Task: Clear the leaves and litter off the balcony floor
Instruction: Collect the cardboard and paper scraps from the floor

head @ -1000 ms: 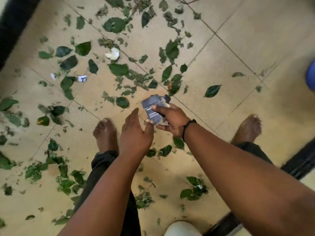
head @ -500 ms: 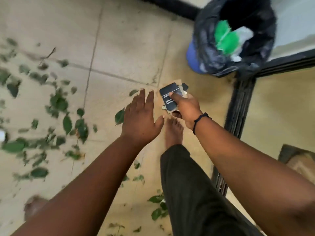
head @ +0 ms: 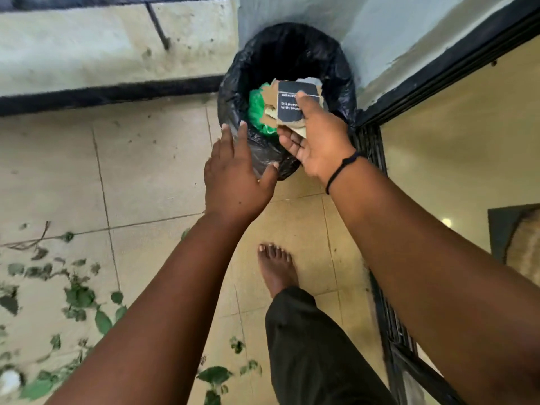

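Note:
My right hand [head: 318, 141] pinches a stack of torn cardboard pieces [head: 290, 105], the top one dark with white print, over the mouth of a bin lined with a black bag [head: 342, 80]. Green plastic [head: 257, 109] lies inside the bin. With its fingers straight and holding nothing, my left hand [head: 236, 176] hovers at the bin's near left side. Green leaves [head: 79, 296] are scattered on the beige tiled floor [head: 152, 171] at the lower left, with a white crumpled scrap [head: 10, 381] among them.
The bin stands in a corner between a pale low wall [head: 117, 45] and a black door frame with its sliding track [head: 388, 317] on the right. My bare foot [head: 276, 270] and dark trouser leg are just below the bin. A thin twig [head: 32, 241] lies at left.
I turned from the leaf-strewn floor to the bin and stepped close. My right hand carried the cardboard pieces up over the bin's mouth; my left hand stayed beside it, holding nothing.

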`<state>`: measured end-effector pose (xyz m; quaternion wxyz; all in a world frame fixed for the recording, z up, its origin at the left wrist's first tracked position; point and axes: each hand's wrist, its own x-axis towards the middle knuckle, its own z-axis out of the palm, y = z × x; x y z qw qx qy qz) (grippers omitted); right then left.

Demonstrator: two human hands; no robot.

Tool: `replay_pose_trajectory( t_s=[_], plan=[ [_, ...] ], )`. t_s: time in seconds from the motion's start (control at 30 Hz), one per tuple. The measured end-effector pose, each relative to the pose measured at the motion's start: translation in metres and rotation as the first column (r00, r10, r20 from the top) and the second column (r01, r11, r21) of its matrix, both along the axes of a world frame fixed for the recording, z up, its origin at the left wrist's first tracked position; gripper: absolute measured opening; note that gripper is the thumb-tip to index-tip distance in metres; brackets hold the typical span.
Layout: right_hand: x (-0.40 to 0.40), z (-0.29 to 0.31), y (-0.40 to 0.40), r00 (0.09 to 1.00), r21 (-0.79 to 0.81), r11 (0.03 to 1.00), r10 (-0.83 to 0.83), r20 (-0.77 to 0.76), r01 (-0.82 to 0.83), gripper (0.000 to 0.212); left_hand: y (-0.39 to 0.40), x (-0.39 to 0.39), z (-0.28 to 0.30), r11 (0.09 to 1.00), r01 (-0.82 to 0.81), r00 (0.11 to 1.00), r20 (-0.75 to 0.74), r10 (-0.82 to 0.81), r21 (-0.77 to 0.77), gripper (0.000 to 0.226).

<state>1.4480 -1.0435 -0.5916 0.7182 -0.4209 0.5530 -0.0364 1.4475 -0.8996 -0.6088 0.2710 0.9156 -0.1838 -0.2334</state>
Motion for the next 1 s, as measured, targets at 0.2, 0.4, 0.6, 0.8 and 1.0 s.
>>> replay_pose_trajectory(
  t_s=[0.2, 0.4, 0.6, 0.8, 1.0],
  plan=[
    [0.034, -0.018, -0.034, 0.997, 0.036, 0.997, 0.07, 0.016, -0.071, 0.045, -0.003, -0.002, -0.019, 1.0, -0.016, 0.999, -0.03, 0.016, 0.006, 0.081],
    [0.033, -0.011, -0.013, 0.955, -0.231, 0.934, 0.232, -0.187, -0.273, 0.038, 0.047, -0.026, -0.038, 0.993, -0.044, 0.994, -0.098, 0.055, 0.112, 0.081],
    [-0.044, -0.008, 0.114, 0.651, -0.571, 0.391, 0.661, -0.372, -0.722, 0.028, 0.129, -0.057, -0.055, 0.973, -0.117, 0.973, -0.172, 0.152, 0.2, 0.081],
    [-0.105, -0.068, 0.239, 0.125, -0.475, -0.135, 0.871, -0.475, -0.87, 0.036, 0.23, -0.117, -0.07, 0.929, -0.177, 0.922, -0.275, 0.272, 0.324, 0.079],
    [-0.155, -0.074, 0.323, -0.267, -0.287, -0.467, 0.804, -0.531, -0.836, 0.055, 0.319, -0.177, -0.054, 0.87, -0.168, 0.858, -0.366, 0.36, 0.463, 0.079]
  ],
)
